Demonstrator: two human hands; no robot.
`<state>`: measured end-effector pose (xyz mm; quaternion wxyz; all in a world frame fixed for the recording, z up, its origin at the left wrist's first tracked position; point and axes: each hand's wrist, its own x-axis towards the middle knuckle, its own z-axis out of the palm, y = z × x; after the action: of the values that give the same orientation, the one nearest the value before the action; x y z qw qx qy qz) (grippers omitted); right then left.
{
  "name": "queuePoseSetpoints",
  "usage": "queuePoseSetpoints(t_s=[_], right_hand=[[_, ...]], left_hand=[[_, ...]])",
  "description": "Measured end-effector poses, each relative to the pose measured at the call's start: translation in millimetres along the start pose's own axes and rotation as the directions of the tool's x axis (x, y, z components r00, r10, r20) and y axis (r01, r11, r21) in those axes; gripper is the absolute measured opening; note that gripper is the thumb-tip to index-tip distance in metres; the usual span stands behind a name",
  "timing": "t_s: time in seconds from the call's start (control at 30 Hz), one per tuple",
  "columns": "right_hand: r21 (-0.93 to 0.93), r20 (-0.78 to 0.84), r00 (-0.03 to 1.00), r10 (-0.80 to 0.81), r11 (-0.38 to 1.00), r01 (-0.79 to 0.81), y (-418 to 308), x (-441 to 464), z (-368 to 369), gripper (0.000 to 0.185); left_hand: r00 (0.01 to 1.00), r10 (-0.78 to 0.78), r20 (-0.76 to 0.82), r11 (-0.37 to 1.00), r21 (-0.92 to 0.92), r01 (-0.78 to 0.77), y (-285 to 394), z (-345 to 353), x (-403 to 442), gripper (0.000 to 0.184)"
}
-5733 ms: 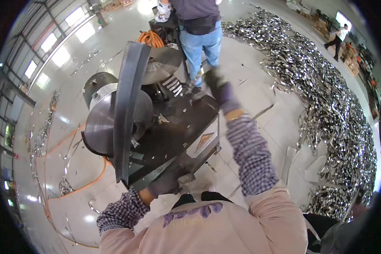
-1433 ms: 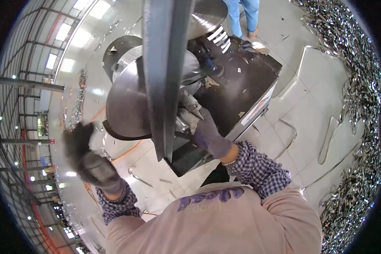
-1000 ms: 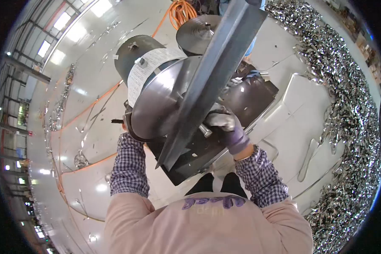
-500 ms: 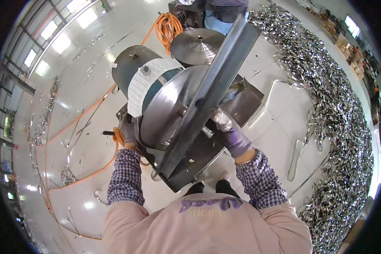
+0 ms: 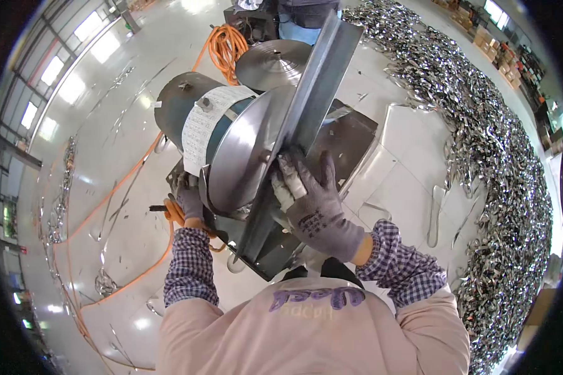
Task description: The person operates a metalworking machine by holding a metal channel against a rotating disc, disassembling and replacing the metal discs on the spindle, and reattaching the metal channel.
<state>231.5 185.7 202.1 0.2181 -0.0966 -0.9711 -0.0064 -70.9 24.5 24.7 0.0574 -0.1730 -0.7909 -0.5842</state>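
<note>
My right hand (image 5: pixel 319 209), in a grey glove with a pale coating on the fingers, lies against a long dark metal angle bar (image 5: pixel 313 87). Its fingers are stretched out and the thumb stands apart. Behind the bar is a large round metal disc (image 5: pixel 244 150) at the end of a motor (image 5: pixel 184 94) wrapped with a written paper sheet (image 5: pixel 203 131). My left hand (image 5: pixel 191 201), also gloved, is at the lower left edge of the machine, beside an orange cable (image 5: pixel 174 214). Its fingers are mostly hidden, so their grip cannot be made out.
A second disc (image 5: pixel 274 64) and a coiled orange hose (image 5: pixel 225 50) lie beyond the motor. A long heap of shiny metal pieces (image 5: pixel 494 169) curves along the right. Thin metal scraps and cable lie on the floor at left. A person's blue clothing (image 5: pixel 296 31) shows at the top.
My right hand has turned and moved up-left, from around a shiny metal cylinder to flat against the angle bar. The cylinder is no longer visible. My left hand stays at the machine's edge.
</note>
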Motion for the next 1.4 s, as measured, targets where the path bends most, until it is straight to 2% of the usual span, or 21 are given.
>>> queuePoseSetpoints(t_s=[0.07,0.2,0.33,0.6,0.77,0.8,0.83,0.87,0.9,0.93,1.0,1.03,1.07,1.13,1.2,1.23,1.37,1.4], right_hand=[[0.032,0.037,0.999,-0.007,0.999,0.006,-1.0,-1.6,-3.1,0.059],[0.068,0.060,0.998,-0.022,0.998,0.018,-0.8,-1.5,-5.6,0.058],[0.012,0.026,0.999,-0.035,0.999,0.035,-3.7,-6.6,-0.9,0.056],[-0.019,-0.052,0.997,-0.063,0.998,0.062,4.1,-6.5,4.7,0.053],[0.089,-0.010,0.999,-0.051,0.995,0.051,6.0,-10.8,17.8,0.051],[0.053,0.170,0.981,-0.089,0.995,0.082,6.6,-8.2,-0.2,0.051],[-0.087,0.065,0.996,-0.055,0.994,0.061,3.0,-9.4,8.2,0.051],[-0.009,0.064,0.997,-0.036,0.999,0.037,0.4,-6.5,5.5,0.052],[-0.015,0.043,0.998,-0.038,0.999,0.039,-0.7,-4.4,1.8,0.054],[-0.031,0.028,0.999,-0.025,0.999,0.026,-0.6,-2.9,-0.7,0.056],[-0.030,0.095,0.995,-0.010,0.999,0.012,-0.8,-1.7,-3.0,0.055],[-0.035,0.130,0.992,0.004,0.999,0.000,-0.5,-2.2,-4.2,0.054],[-0.022,0.084,0.996,-0.013,1.000,0.015,0.6,-3.0,-2.8,0.055],[0.006,-0.011,0.999,-0.041,0.999,0.041,2.4,-4.5,2.2,0.059],[0.014,0.003,1.000,-0.021,1.000,0.021,-2.5,-2.4,-1.4,0.057],[0.009,0.012,1.000,0.004,1.000,-0.004,-4.7,-2.0,-3.2,0.056],[0.012,0.079,0.995,-0.060,0.998,0.060,-3.4,-11.6,12.3,0.053],[0.023,0.092,0.991,-0.102,0.995,0.100,-0.7,-13.5,14.1,0.053]], left_hand=[[1.000,0.015,0.027,0.996,0.083,-0.017,-22.3,-2.2,5.3,0.030],[0.998,0.021,0.060,0.999,0.030,-0.023,-54.5,-7.9,17.9,0.030],[0.992,0.104,0.072,0.987,0.112,-0.111,-43.9,-6.5,24.2,0.029],[0.988,0.139,0.069,0.972,0.179,-0.150,-27.6,2.2,25.8,0.028],[0.985,0.170,0.031,0.967,0.187,-0.173,-24.3,-0.3,21.1,0.028],[0.984,0.177,0.011,0.969,0.174,-0.176,-22.6,-1.3,18.4,0.027],[0.984,0.180,-0.009,0.975,0.134,-0.177,-21.2,0.3,15.3,0.027],[0.983,0.182,-0.021,0.978,0.107,-0.179,-18.6,4.2,11.9,0.027],[0.980,0.198,-0.019,0.970,0.149,-0.193,-12.3,4.8,9.0,0.027],[0.976,0.216,0.043,0.877,0.431,-0.213,-2.4,-0.2,10.4,0.029],[0.996,0.093,-0.004,0.948,0.307,-0.087,4.8,4.7,3.8,0.030],[0.995,0.095,-0.003,0.960,0.264,-0.091,-4.4,3.2,2.6,0.030],[0.995,0.100,-0.001,0.971,0.219,-0.098,-18.3,1.8,4.2,0.030],[0.987,0.160,0.011,0.946,0.285,-0.157,-14.8,-0.8,4.7,0.031],[0.964,0.261,0.060,0.837,0.483,-0.257,-6.3,0.5,8.0,0.032],[0.982,0.190,0.003,0.953,0.241,-0.186,-35.5,-3.4,14.1,0.032],[0.993,0.077,0.094,0.973,0.209,-0.095,-114.1,-18.5,26.8,0.037],[0.993,0.073,0.088,0.971,0.220,-0.090,-108.2,-21.5,29.1,0.037]])
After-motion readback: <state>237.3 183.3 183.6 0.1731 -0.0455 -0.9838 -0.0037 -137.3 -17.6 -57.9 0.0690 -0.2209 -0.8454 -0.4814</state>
